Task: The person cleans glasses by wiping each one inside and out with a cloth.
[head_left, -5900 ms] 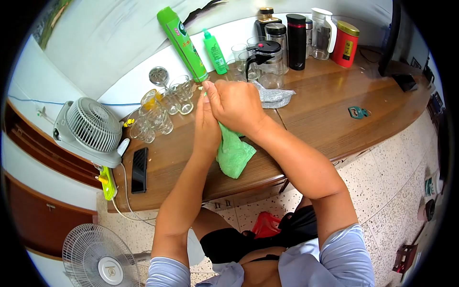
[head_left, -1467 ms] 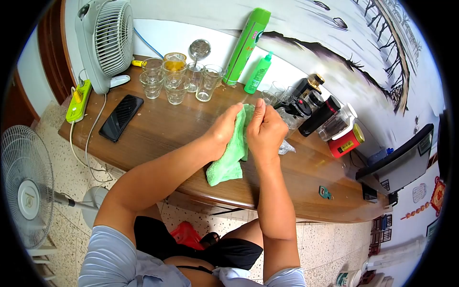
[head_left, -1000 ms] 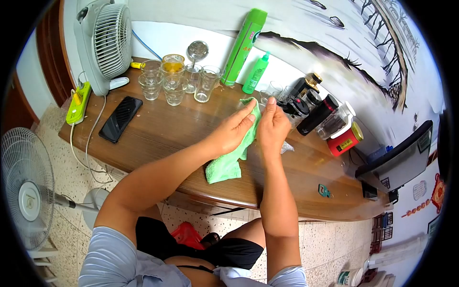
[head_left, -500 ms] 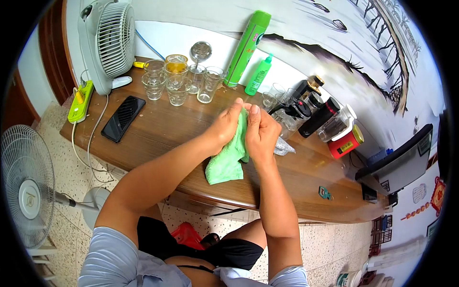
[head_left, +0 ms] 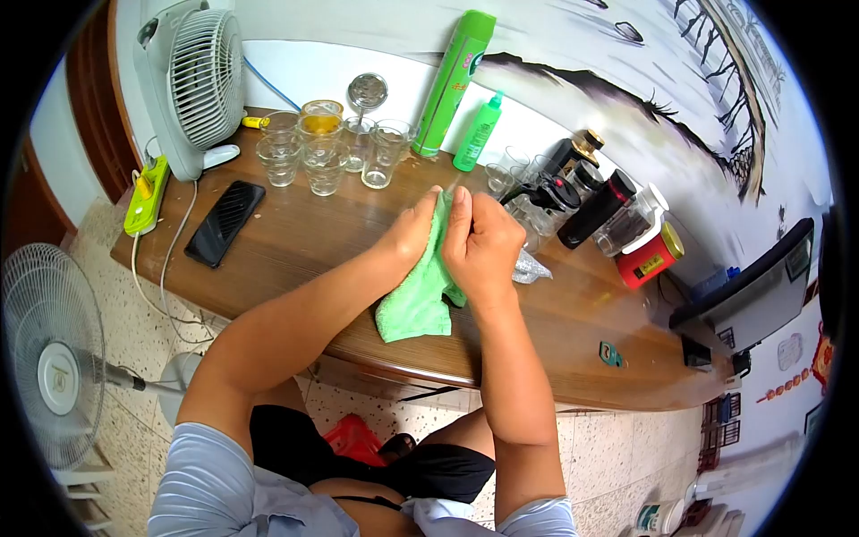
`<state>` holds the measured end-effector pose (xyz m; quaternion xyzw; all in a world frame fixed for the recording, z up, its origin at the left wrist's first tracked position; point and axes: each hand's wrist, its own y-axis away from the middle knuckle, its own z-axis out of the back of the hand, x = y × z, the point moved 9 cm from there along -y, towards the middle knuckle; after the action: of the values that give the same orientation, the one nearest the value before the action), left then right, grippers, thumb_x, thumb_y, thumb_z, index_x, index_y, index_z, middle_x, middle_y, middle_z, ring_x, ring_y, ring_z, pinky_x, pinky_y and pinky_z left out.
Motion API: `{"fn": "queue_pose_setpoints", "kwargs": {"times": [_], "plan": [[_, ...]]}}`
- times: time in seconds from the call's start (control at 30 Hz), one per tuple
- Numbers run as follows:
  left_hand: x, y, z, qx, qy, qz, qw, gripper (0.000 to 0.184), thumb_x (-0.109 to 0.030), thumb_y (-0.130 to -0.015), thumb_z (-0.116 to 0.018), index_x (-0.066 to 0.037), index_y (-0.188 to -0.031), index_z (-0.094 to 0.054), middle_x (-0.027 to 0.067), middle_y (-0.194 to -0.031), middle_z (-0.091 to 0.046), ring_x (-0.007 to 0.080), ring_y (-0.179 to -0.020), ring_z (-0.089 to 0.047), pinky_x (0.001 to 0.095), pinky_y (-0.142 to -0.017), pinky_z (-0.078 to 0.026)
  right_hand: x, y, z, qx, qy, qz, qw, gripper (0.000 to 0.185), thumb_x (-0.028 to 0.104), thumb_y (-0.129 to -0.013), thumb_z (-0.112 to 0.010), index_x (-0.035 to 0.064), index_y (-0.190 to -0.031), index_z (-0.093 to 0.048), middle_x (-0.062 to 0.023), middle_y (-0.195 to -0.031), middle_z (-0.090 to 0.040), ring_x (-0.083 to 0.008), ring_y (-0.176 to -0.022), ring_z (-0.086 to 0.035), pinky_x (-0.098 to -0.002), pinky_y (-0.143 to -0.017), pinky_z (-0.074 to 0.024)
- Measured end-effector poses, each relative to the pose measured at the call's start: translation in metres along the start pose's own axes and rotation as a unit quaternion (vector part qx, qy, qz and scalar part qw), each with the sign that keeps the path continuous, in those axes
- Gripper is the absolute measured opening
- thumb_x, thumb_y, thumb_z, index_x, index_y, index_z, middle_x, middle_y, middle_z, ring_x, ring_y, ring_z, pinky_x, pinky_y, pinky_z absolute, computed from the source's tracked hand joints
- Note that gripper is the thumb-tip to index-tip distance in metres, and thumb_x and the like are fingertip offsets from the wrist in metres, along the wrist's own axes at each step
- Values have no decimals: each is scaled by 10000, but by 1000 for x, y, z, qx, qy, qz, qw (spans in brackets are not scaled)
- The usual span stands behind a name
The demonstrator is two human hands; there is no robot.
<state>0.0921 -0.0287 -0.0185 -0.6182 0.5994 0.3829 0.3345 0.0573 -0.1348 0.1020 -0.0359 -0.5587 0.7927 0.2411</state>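
Note:
A light green cloth (head_left: 413,309) hangs between my two hands above the wooden table (head_left: 295,246). My left hand (head_left: 413,233) is closed on its upper part from the left. Pressed close beside it, my right hand (head_left: 483,243) is curled into a fist on the cloth's right side, thumb pointing up. Whether anything is wrapped inside the cloth is hidden by my fingers. Beyond my hands stand several clear drinking glasses (head_left: 324,170), a tall green spray can (head_left: 455,85) and a green pump bottle (head_left: 479,132).
To the left are a black phone (head_left: 224,224), a green power strip (head_left: 146,195) and a white fan (head_left: 201,80). A coffee pot (head_left: 548,199), black flask (head_left: 598,210) and red tin (head_left: 650,255) stand to the right, near a monitor (head_left: 747,286). A standing fan (head_left: 58,362) is beside the table.
My hands and the cloth have shifted slightly left, with my right thumb now nearer my left hand. The whole view has moved a little; the things on the table stay in place.

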Motion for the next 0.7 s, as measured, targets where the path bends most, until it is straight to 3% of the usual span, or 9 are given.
{"fn": "queue_pose_setpoints", "kwargs": {"times": [0.1, 0.23, 0.33, 0.43, 0.53, 0.7], "plan": [[-6, -6, -2, -32, -161, -120, 979, 568, -461, -1168, -354, 5, -1336, -633, 148, -1274, -686, 253, -1170, -657, 367, -1031, -509, -13, 0, -3, -4, 62, -49, 997, 388, 205, -1029, -661, 56, -685, -561, -172, -599, -566, -394, -514, -572, -477, -493, -439], [-23, 8, -13, -43, -346, -246, 904, 595, -447, -1186, -294, 24, -1366, -609, 165, -1345, -638, 228, -1256, -593, 377, -1108, -454, -26, 2, -7, 28, 80, -105, 991, 415, 248, -1053, -636, 37, -700, -587, -209, -630, -596, -437, -544, -592, -509, -516, -452], [-28, 9, -10, -78, -344, -312, 882, 603, -467, -1184, -287, 6, -1314, -638, 142, -1270, -672, 207, -1196, -623, 353, -1065, -481, -31, 5, -12, 39, 16, -136, 990, 432, 256, -1071, -613, 23, -708, -590, -220, -644, -595, -445, -552, -577, -507, -526, -443], [-15, -7, -6, 9, -167, -202, 965, 663, -564, -1151, -311, -4, -1178, -664, 167, -988, -704, 313, -952, -689, 441, -927, -543, -18, 3, -6, 22, -59, -93, 994, 447, 249, -1075, -616, 11, -700, -564, -201, -617, -547, -393, -516, -515, -475, -514, -400], [-7, -5, 6, -16, -110, -46, 993, 590, -552, -1148, -361, -56, -1160, -680, 85, -1052, -726, 213, -938, -713, 335, -850, -573, -15, 1, 2, 8, -94, -74, 993, 445, 212, -1061, -644, 3, -687, -521, -159, -599, -482, -321, -508, -438, -431, -504, -345], [25, -22, 1, 145, 188, 54, 970, 526, -515, -1130, -438, -57, -1153, -696, 96, -1050, -742, 238, -929, -734, 397, -854, -619, -17, 1, 8, 2, -186, -29, 982, 389, 159, -1022, -703, 17, -701, -534, -87, -609, -445, -220, -529, -434, -368, -508, -322]]}}
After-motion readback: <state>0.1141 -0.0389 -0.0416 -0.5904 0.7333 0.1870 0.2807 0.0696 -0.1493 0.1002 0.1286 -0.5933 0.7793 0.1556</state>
